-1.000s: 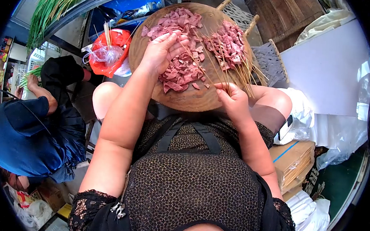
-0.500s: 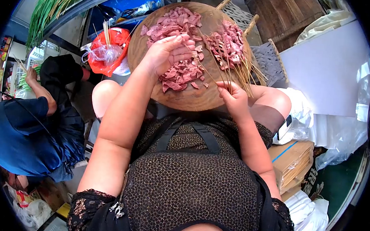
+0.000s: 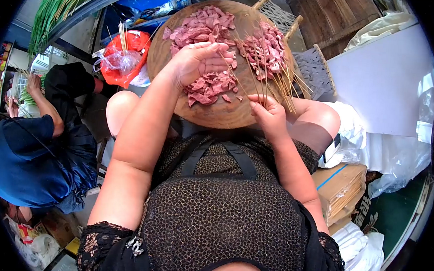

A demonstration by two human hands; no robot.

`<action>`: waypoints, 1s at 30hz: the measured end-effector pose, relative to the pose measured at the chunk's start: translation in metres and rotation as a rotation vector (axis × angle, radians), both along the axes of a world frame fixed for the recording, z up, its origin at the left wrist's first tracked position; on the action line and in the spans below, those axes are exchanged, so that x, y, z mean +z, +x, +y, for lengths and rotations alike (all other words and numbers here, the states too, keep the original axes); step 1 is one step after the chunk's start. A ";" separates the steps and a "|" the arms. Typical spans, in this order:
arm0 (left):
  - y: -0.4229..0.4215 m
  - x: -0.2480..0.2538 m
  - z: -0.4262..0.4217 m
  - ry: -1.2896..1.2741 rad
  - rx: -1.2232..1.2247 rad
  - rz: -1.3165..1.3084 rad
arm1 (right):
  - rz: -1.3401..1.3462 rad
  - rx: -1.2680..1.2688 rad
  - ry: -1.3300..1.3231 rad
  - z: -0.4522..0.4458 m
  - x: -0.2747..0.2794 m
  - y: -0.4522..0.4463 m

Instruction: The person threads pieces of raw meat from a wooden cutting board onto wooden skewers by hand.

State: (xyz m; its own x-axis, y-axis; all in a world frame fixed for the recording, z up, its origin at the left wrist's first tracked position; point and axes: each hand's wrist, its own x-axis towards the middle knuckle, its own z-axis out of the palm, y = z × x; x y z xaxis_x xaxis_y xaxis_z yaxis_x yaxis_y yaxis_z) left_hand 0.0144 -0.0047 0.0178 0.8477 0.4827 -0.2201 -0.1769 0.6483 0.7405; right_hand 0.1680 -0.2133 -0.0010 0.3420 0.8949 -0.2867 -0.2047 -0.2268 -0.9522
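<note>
My left hand is over the round wooden board, palm turned up and fingers curved together near a skewer tip; whether meat lies between them is hidden. Below and beyond it lie loose slices of pink meat. My right hand pinches the lower ends of several thin wooden skewers at the board's near edge. One skewer slants toward my left hand, while the others point away from me. Skewered meat lies heaped on the board's right side, bare stick ends toward me.
A red plastic bag with upright skewers stands left of the board. A person in blue sits at the far left, handling green stalks. A woven chair and stacked cardboard are at the right.
My left hand has moved slightly away from me and its fingers have shifted near the skewer tip. My right hand keeps its pinch. The other person's hand has risen.
</note>
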 end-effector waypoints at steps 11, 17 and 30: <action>0.015 -0.019 -0.033 -0.021 -0.128 0.111 | 0.030 -0.049 -0.019 0.011 -0.004 -0.002; 0.022 -0.025 -0.045 -0.023 -0.230 0.176 | 0.140 -0.056 -0.007 0.009 -0.002 -0.004; 0.005 -0.014 0.000 -0.054 0.143 0.001 | 0.146 -0.015 -0.087 -0.003 -0.006 -0.010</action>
